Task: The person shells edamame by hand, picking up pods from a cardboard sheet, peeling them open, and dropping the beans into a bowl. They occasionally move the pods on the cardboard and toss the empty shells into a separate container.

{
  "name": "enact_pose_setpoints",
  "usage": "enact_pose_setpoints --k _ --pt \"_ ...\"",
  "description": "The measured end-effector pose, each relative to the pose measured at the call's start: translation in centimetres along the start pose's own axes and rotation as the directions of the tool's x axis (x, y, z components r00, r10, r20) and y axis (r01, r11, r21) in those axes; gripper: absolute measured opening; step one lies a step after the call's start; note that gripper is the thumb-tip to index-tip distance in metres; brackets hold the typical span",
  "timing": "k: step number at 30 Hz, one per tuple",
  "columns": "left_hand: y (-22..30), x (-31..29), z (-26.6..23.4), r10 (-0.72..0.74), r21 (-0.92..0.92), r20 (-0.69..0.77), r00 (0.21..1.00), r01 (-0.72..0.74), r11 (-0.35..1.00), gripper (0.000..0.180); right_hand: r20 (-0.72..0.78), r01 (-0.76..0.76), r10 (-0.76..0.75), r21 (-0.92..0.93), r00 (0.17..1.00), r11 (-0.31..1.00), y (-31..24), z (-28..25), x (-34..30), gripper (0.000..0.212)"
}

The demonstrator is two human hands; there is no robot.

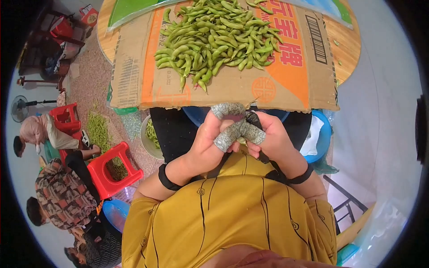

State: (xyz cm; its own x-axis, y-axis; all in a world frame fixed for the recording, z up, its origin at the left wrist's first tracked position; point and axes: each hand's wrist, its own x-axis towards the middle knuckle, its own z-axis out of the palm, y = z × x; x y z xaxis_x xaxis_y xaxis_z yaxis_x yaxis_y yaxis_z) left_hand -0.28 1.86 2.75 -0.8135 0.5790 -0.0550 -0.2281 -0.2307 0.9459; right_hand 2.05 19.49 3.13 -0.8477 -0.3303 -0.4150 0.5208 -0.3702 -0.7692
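My left hand (212, 134) and my right hand (273, 133) meet just off the near edge of the cardboard, fingertips pressed together. Grey wrappings cover the thumb and a finger on the left; on the right hand I see a grey wrap and a dark one. Both hands are closed. A small pale green bit (242, 140) shows between the fingertips, too little of it to name. Beyond the hands a heap of green soybean pods (219, 40) lies on the flattened cardboard (214, 96).
The cardboard rests on a round wooden table (351, 53). Below stand a pale bowl with pods (145, 138) and a blue basin (328, 138). At left are red stools (96, 178), pods on the floor (99, 129), a fan (18, 108) and several seated people (65, 192).
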Motion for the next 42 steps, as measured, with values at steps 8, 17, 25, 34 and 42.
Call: enact_pose_setpoints --k 8,17,25,34,42 --pt "-0.6 0.3 -1.6 -0.226 -0.210 0.069 0.972 0.235 0.949 0.030 -0.026 -0.095 0.091 -0.304 0.996 0.948 -0.7 -0.5 1.0 0.014" --pt "0.2 -2.2 -7.3 -0.147 0.081 -0.312 0.939 0.181 0.980 0.023 0.030 0.135 -0.469 -0.972 0.883 0.192 -1.7 1.3 3.4 0.020" --pt "0.5 -8.2 -15.6 0.117 0.731 -0.596 0.795 0.477 0.488 0.023 0.140 0.124 -0.647 -0.990 0.750 -0.070 -2.5 2.4 9.7 0.023" --pt "2.5 -6.4 -12.4 -0.040 0.807 -0.576 0.817 0.575 0.131 0.021 0.140 0.121 -0.646 -0.990 0.751 -0.074 -2.2 0.5 7.1 0.021" --pt "2.6 2.4 -4.4 0.214 0.652 0.067 0.975 -0.205 0.730 0.030 0.000 0.185 -0.239 -0.632 0.971 0.753 -3.7 0.9 2.3 0.022"
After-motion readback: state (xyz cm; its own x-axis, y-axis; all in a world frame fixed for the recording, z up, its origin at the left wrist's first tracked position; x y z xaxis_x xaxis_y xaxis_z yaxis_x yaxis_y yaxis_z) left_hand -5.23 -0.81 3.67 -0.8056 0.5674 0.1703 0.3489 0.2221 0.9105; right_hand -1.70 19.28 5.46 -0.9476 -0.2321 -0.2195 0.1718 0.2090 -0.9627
